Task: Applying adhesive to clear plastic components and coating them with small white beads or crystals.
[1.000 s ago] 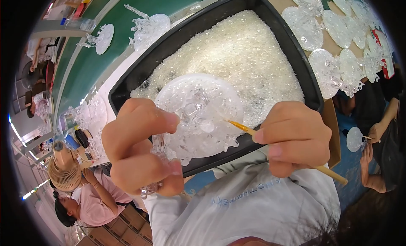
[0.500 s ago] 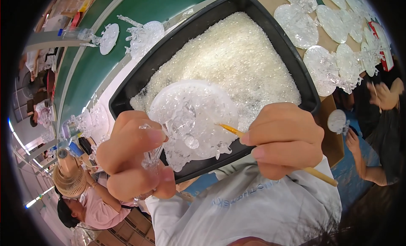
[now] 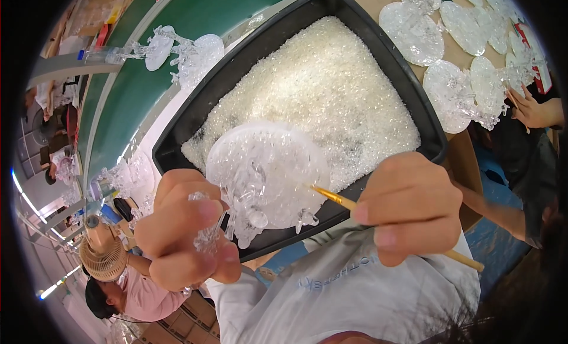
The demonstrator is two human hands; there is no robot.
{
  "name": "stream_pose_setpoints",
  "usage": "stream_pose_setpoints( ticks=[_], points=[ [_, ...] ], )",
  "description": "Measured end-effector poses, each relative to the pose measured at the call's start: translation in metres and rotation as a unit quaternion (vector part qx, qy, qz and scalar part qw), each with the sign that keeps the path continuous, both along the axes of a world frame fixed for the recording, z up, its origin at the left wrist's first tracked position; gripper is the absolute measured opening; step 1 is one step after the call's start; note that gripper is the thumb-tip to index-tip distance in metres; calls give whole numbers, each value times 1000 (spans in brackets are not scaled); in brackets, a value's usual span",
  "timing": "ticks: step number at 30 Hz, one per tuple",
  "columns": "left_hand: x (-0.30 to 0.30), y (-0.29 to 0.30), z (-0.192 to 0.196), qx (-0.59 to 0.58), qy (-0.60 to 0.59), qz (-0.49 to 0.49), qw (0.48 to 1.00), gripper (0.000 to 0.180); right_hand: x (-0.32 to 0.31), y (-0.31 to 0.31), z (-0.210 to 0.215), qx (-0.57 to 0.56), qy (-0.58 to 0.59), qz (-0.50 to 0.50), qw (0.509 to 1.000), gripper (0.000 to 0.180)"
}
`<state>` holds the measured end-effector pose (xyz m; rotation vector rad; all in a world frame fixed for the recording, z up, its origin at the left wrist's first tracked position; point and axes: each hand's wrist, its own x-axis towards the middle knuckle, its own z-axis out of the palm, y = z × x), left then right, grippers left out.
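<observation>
A clear plastic ornament with a round frosted disc (image 3: 266, 151) is held over the near part of a black tray (image 3: 429, 101) heaped with pale glittering granules (image 3: 331, 77). My left hand (image 3: 183, 231) is closed around the ornament's clear, knobbly stem at the lower left of the disc. Between the bent fingers of my right hand (image 3: 411, 211) is a thin paintbrush (image 3: 336, 198) with a yellowish handle. Its tip points left and meets the right part of the disc in this view; whether it touches the surface I cannot tell.
Similar clear disc pieces (image 3: 411, 33) cover a tan surface at the far right, where another person's hand (image 3: 535, 110) reaches. More pieces (image 3: 201, 57) lie on a green belt (image 3: 139, 98) at far left. A beige fan (image 3: 102, 255) stands near a person in pink (image 3: 151, 291).
My right hand and the brush have shifted slightly right and down. The disc has tilted a little in my left hand. At right, the other person's disc has gone from view.
</observation>
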<state>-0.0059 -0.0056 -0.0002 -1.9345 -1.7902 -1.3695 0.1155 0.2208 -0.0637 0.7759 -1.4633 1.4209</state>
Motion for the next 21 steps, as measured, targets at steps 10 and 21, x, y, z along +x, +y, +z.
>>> stream_pose_setpoints(
  ticks=[10,21],
  points=[
    [7,0,9,-9,23,-13,1000,29,5,15,0,37,-56,-17,998,23],
    [21,9,11,-6,34,-15,999,21,5,17,2,-22,-85,-23,996,16]
  ],
)
